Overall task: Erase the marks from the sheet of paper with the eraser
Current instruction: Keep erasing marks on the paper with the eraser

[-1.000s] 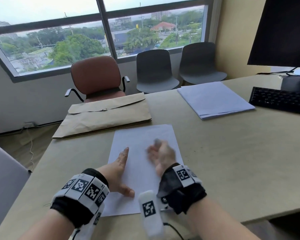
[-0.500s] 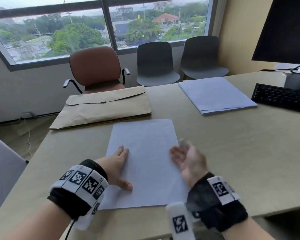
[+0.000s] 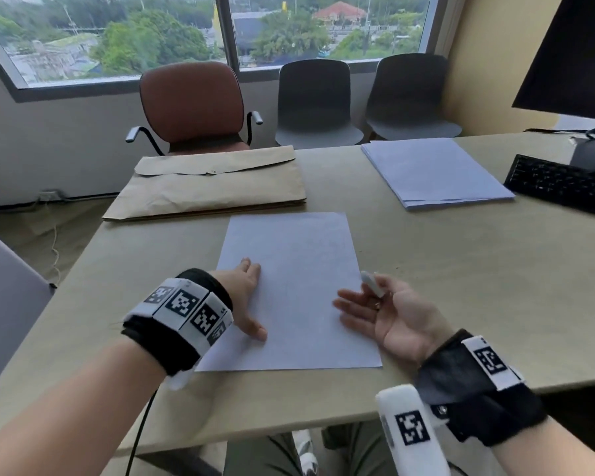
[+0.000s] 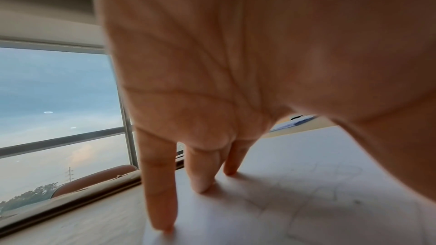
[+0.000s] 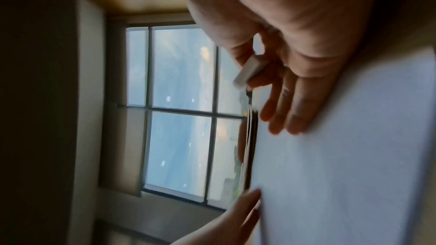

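A white sheet of paper [image 3: 296, 293] lies flat on the beige desk [image 3: 461, 286] in front of me. Faint pencil lines [image 4: 306, 189] show on it in the left wrist view. My left hand [image 3: 246, 297] presses flat on the sheet's left edge with straight fingers [image 4: 160, 193]. My right hand [image 3: 389, 314] is turned palm up at the sheet's right edge, its outer fingers lying over the paper. Between thumb and forefinger it pinches a small white eraser [image 3: 372, 284], which also shows as a pale block [image 5: 250, 72] in the right wrist view. The eraser is off the paper.
A brown envelope [image 3: 210, 187] lies beyond the sheet. A stack of white papers [image 3: 433, 173] sits at the back right, beside a black keyboard [image 3: 564, 183] and a monitor [image 3: 571, 53]. A brown chair [image 3: 193, 104] and two grey chairs [image 3: 316, 101] stand behind the desk.
My right hand has swung from the middle of the sheet out to its right edge and turned palm up with the eraser. The left hand has stayed on the paper.
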Tool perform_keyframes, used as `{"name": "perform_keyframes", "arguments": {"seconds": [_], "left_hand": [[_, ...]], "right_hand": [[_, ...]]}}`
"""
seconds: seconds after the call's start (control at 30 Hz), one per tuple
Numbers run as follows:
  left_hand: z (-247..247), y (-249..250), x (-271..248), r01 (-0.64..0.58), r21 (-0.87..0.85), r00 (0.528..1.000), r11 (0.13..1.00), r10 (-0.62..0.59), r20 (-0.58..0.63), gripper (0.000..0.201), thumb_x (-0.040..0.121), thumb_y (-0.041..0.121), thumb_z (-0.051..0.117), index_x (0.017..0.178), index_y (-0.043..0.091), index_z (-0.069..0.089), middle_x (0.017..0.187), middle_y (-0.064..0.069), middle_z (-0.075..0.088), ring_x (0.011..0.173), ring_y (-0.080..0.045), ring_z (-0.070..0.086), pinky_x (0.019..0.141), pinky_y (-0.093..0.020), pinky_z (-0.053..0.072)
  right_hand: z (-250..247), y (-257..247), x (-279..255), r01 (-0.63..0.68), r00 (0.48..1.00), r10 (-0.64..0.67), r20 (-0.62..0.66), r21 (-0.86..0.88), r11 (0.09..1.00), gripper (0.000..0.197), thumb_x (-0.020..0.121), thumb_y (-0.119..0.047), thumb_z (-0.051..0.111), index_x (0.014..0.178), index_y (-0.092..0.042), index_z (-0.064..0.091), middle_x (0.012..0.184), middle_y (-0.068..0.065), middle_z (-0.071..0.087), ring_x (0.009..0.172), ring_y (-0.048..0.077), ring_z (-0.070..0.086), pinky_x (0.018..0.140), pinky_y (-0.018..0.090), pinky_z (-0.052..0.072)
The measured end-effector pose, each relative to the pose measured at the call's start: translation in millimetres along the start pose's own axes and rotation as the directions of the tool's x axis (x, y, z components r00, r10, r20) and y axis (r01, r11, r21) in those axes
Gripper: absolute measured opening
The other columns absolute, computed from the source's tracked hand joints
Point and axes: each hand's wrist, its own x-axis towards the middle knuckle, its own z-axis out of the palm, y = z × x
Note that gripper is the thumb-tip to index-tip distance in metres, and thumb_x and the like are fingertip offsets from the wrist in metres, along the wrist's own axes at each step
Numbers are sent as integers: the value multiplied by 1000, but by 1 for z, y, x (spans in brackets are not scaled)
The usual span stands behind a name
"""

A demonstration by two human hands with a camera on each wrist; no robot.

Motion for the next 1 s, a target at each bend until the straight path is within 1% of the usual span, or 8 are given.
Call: {"name": "perform_keyframes", "arguments": {"seconds": [0.1, 0.2, 0.3, 0.43, 0.6, 0.7, 0.87, 1.0], "left_hand": [[2, -5, 0, -24, -14, 1000, 1000, 23, -10, 117, 71, 54, 72, 149, 6, -2, 158, -7, -8, 145, -21, 15, 116, -36, 22], [0, -12, 0, -56, -39, 998, 998, 55, -26, 116, 70, 52, 74, 150, 10, 1, 158, -4, -2, 145, -18, 14, 116, -35, 22], [-2, -19, 0, -72, -75, 997, 995, 71, -13, 118, 67, 49, 78, 151, 19, 1, 157, 3, 1, 144, -17, 18, 114, -37, 26], [0, -19, 2, -80, -77, 997, 994, 78, -27, 120, 64, 46, 81, 151, 22, 1, 155, 1, 3, 144, -18, 15, 115, -37, 25], [0, -20, 4, -79, -88, 997, 993, 76, -32, 121, 63, 45, 83, 150, 24, 2, 157, 1, 1, 145, -18, 11, 116, -37, 22], [1, -21, 5, -80, -109, 997, 991, 79, -7, 124, 66, 44, 81, 150, 22, -6, 158, 4, -13, 146, -14, 0, 118, -31, 12], [0, -21, 6, -83, -106, 996, 991, 86, 24, 126, 69, 43, 79, 149, 17, -14, 157, -2, -19, 146, -15, -9, 120, -32, 5], [1, -21, 6, -85, -100, 996, 991, 87, 24, 127, 69, 43, 79, 148, 14, -16, 157, -4, -20, 146, -17, -11, 119, -30, 3]], "right_hand": [[-13, -24, 12, 263, 928, -253, -275, 0, 965, 30, 97, -28, 38, 75, -14, 53, 69, 8, 63, 61, 21, 63, 59, 30, 52], [-14, -48, 11, 406, 857, -389, -337, -22, 914, 29, 97, -30, 38, 79, -14, 54, 75, 5, 58, 66, 17, 55, 63, 27, 45], [1, -58, 8, 365, 897, -373, -236, -77, 928, 27, 97, -29, 42, 78, -13, 53, 70, 2, 52, 59, 14, 48, 55, 25, 46], [28, -56, 9, 268, 963, -256, 89, -441, 856, 19, 92, -21, 51, 78, -11, 57, 70, 4, 55, 42, 8, 54, 43, 17, 49], [59, -41, 21, 274, 941, 6, 338, -775, 569, 10, 88, -17, 60, 90, -7, 63, 77, 5, 62, 56, 12, 60, 52, 17, 52], [76, -23, 34, 343, 929, 62, 364, -913, 223, 19, 85, -25, 65, 93, -8, 67, 72, 1, 60, 51, 11, 59, 47, 17, 49], [103, -12, 61, 366, 930, 11, 367, -928, -69, 22, 86, -22, 63, 89, 0, 65, 64, 4, 61, 36, 5, 56, 41, 16, 49], [108, -1, 55, 437, 894, 66, 444, -828, -351, 25, 88, -20, 55, 71, -4, 65, 48, 0, 57, 39, 8, 53, 50, 19, 48]]}}
